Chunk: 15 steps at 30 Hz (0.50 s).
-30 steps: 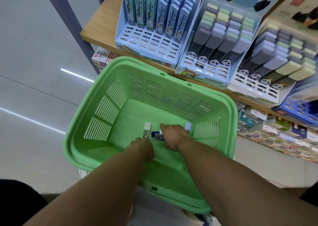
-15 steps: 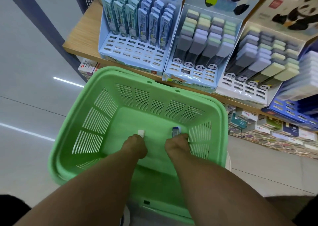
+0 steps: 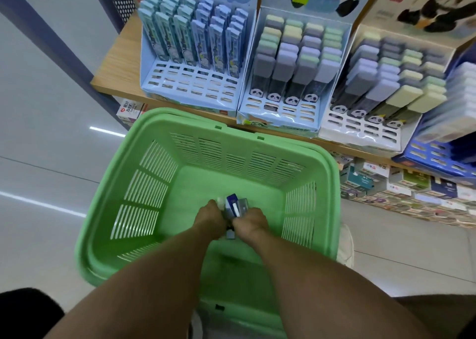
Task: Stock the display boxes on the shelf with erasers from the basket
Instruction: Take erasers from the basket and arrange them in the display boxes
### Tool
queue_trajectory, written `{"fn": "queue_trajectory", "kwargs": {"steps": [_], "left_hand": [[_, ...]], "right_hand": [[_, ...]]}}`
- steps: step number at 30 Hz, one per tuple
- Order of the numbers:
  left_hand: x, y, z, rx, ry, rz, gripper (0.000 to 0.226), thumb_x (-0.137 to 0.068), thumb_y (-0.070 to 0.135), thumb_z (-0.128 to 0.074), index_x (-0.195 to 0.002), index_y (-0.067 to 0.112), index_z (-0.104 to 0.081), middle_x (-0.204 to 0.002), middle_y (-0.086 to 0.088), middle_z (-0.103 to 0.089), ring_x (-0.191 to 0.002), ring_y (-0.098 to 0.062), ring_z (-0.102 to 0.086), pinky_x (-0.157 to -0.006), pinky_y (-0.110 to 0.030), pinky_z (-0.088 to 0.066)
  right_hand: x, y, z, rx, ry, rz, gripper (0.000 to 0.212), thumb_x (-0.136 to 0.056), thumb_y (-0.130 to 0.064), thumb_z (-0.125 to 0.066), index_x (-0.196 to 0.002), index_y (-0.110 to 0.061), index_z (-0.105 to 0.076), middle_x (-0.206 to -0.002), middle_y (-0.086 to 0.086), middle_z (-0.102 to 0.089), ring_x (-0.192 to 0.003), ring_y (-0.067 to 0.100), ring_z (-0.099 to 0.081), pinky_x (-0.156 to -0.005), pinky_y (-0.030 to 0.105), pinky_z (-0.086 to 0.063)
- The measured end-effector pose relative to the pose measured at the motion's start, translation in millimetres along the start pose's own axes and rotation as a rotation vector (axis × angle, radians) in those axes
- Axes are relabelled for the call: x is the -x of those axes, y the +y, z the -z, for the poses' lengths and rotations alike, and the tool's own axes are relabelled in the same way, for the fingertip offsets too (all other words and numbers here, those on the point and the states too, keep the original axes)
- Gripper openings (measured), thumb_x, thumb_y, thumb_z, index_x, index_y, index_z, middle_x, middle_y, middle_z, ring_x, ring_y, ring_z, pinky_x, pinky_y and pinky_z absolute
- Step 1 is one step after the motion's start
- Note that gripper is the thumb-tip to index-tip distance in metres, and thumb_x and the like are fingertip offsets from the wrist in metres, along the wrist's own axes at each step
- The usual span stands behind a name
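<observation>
Erasers (image 3: 235, 206), a small bunch, blue and grey wrappers, pressed between both hands low inside the basket (image 3: 144, 184). Left hand (image 3: 210, 218) at the bunch's 9 o'clock, fingers curled in around it. Right hand (image 3: 251, 221) at its 3 o'clock, fingers likewise curled onto it; the two hands nearly touch. Fingertips hidden under the knuckles, so exact pinch not readable. One more eraser end pokes out at 6 o'clock below the hands.

Basket: green, slatted walls, floor bare around the hands.

At 12 o'clock beyond the basket rim, wooden shelf (image 3: 121, 62) with display boxes. Blue display box (image 3: 190, 80), long blue-green packs at the back, front slots unfilled. Just beside it toward 1 o'clock, panda display box (image 3: 280, 106), front slots open. At 2 o'clock, white display box (image 3: 360, 132), similar stock.
</observation>
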<state>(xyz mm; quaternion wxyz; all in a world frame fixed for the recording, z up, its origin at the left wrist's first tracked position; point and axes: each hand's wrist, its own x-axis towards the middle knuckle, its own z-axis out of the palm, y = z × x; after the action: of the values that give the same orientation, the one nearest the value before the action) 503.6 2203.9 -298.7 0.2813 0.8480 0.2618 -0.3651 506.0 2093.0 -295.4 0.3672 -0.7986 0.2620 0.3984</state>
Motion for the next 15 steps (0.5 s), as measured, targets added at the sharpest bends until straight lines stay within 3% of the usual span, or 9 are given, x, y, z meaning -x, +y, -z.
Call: {"fn": "queue_trajectory", "kwargs": {"steps": [2,5,8,10,12,15], "left_hand": [[5,4,9,0.305,-0.006,0.014,0.026,-0.091,0.010,-0.057,-0.116,0.007,-0.053,-0.112,-0.013,-0.063,-0.094,-0.028,-0.061,-0.080,-0.036,-0.052],[27,9,30,0.765,-0.106,0.009,0.024,-0.088,-0.005,-0.045,-0.096,0.005,-0.066,-0.095,-0.019,-0.069,-0.081,-0.032,-0.065,-0.088,-0.049,-0.056],[52,21,55,1.028,-0.132,0.029,0.027,-0.093,0.006,-0.038,-0.093,0.004,-0.065,-0.088,-0.019,-0.066,-0.073,-0.029,-0.060,-0.077,-0.046,-0.056],[73,33,72,1.106,-0.151,0.022,0.032,-0.099,0.021,-0.038,-0.101,0.007,-0.067,-0.091,-0.016,-0.068,-0.070,-0.027,-0.061,-0.066,-0.035,-0.054],[94,44,86,1.056,-0.149,-0.037,0.026,-0.102,0.023,-0.047,-0.102,0.008,-0.069,-0.090,-0.010,-0.070,-0.069,-0.023,-0.063,-0.061,-0.031,-0.052],[123,52,111,1.027,-0.073,-0.102,0.022,-0.102,0.020,-0.051,-0.098,0.006,-0.067,-0.093,-0.010,-0.070,-0.076,-0.024,-0.064,-0.075,-0.040,-0.054]], "right_hand": [[9,-8,9,-0.060,-0.031,0.044,0.032,-0.083,-0.027,-0.077,-0.110,-0.013,-0.069,-0.097,0.008,-0.072,-0.078,0.023,-0.067,-0.058,0.024,-0.046],[25,-26,30,-0.098,-0.065,0.120,0.026,-0.083,-0.033,-0.080,-0.100,-0.016,-0.069,-0.089,0.006,-0.072,-0.071,0.019,-0.065,-0.062,0.027,-0.049],[46,-45,53,-0.006,-0.082,0.185,0.019,-0.085,-0.025,-0.078,-0.095,-0.014,-0.066,-0.085,0.006,-0.068,-0.070,0.020,-0.063,-0.064,0.030,-0.050],[65,-60,70,0.075,-0.076,0.237,0.018,-0.087,-0.024,-0.076,-0.093,-0.012,-0.065,-0.080,0.006,-0.065,-0.065,0.018,-0.060,-0.061,0.029,-0.049],[87,-74,87,0.132,-0.060,0.314,0.028,-0.083,-0.028,-0.080,-0.099,-0.011,-0.064,-0.082,0.007,-0.065,-0.065,0.018,-0.059,-0.061,0.030,-0.049],[131,-95,115,0.140,-0.102,0.422,0.036,-0.080,-0.030,-0.085,-0.099,-0.013,-0.059,-0.085,0.005,-0.062,-0.066,0.016,-0.058,-0.057,0.028,-0.049]]}}
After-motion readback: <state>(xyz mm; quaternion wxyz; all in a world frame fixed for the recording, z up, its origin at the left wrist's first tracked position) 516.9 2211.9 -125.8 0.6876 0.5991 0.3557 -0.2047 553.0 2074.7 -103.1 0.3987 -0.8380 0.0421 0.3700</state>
